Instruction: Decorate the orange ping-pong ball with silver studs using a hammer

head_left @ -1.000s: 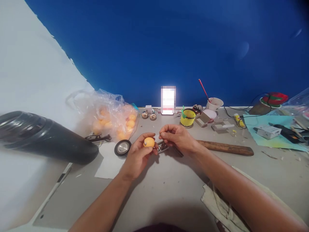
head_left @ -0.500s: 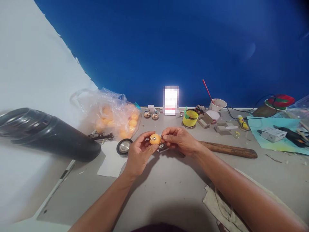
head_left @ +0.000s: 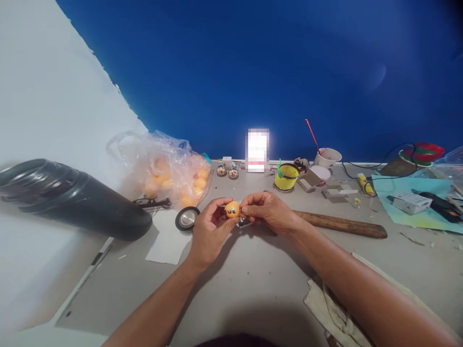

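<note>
My left hand [head_left: 210,231] grips a small orange ball [head_left: 232,209] between thumb and fingers, above the grey table [head_left: 253,284]. Two small dark round eyes sit on the ball's front. My right hand [head_left: 269,212] is pinched with its fingertips pressed against the ball's right side. Under the hands lies a small shiny packet [head_left: 244,222], partly hidden.
A clear bag of orange balls [head_left: 170,168] stands at the left, with a black cylinder [head_left: 72,200], glasses [head_left: 152,202] and a round tin lid [head_left: 187,218]. A wooden stick [head_left: 340,224], yellow pot [head_left: 285,177], cups, blue paper [head_left: 408,193] and cloth [head_left: 336,308] lie to the right.
My right hand has closed in on the ball from the right. A second dark eye now shows on the ball, where one showed before. The view has shifted slightly.
</note>
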Demonstrator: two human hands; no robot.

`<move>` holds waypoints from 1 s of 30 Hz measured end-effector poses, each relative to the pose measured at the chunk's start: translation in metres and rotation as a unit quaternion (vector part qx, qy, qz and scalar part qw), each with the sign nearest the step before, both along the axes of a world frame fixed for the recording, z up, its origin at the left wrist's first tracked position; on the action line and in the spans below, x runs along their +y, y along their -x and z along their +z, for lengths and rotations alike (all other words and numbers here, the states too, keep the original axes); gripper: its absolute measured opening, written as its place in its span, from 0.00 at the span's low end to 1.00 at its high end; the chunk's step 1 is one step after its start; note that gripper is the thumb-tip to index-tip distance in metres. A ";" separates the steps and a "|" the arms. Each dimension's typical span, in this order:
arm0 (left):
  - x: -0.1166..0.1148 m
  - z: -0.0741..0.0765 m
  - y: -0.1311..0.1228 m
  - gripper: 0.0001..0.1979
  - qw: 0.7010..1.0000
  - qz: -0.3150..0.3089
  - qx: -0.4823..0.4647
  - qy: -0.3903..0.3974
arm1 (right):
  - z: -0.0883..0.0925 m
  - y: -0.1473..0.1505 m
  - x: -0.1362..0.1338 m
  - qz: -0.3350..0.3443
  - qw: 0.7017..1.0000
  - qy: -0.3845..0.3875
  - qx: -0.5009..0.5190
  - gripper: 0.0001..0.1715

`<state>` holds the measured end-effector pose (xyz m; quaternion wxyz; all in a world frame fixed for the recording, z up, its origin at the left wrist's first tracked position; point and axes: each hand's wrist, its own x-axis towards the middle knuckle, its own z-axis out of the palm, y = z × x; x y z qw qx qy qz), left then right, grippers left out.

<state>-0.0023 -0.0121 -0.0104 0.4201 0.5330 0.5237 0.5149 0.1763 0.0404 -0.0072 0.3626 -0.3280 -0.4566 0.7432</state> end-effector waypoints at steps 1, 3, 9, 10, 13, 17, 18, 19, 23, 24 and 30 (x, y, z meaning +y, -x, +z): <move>0.000 -0.001 0.000 0.19 1.000 -0.001 0.004 -0.007 | -0.001 0.000 0.000 0.000 1.000 -0.001 0.001 0.19; 0.000 -0.001 0.001 0.18 1.000 -0.002 0.011 -0.015 | -0.002 0.001 0.000 -0.001 1.000 -0.001 0.002 0.19; 0.000 -0.001 0.000 0.18 1.000 0.002 0.018 -0.018 | 0.002 0.002 -0.001 -0.008 1.000 0.000 -0.015 0.21; 0.000 -0.001 0.000 0.18 1.000 0.002 0.017 -0.017 | 0.003 0.002 -0.002 -0.009 1.000 -0.001 -0.017 0.22; 0.000 -0.001 0.001 0.17 1.000 0.001 0.010 -0.016 | 0.005 0.003 -0.002 -0.009 1.000 -0.004 -0.018 0.22; 0.000 -0.002 0.001 0.17 1.000 -0.009 -0.003 -0.014 | 0.005 0.003 -0.002 -0.008 1.000 -0.009 -0.021 0.21; 0.000 -0.002 0.001 0.16 1.000 -0.010 -0.005 -0.012 | 0.005 0.002 -0.001 -0.007 1.000 -0.011 -0.021 0.21; 0.000 -0.002 0.002 0.17 1.000 -0.010 -0.006 -0.010 | 0.004 0.002 -0.001 -0.005 1.000 -0.013 -0.020 0.21; 0.001 -0.001 0.001 0.17 1.000 -0.006 -0.010 -0.005 | 0.003 0.002 -0.001 -0.007 1.000 -0.015 -0.022 0.21; 0.001 -0.001 0.001 0.18 1.000 -0.005 -0.010 -0.005 | 0.003 0.002 -0.001 -0.009 1.000 -0.015 -0.025 0.21; 0.000 -0.002 0.000 0.17 1.000 0.009 0.012 -0.024 | 0.006 0.003 -0.004 -0.022 0.997 -0.047 -0.059 0.20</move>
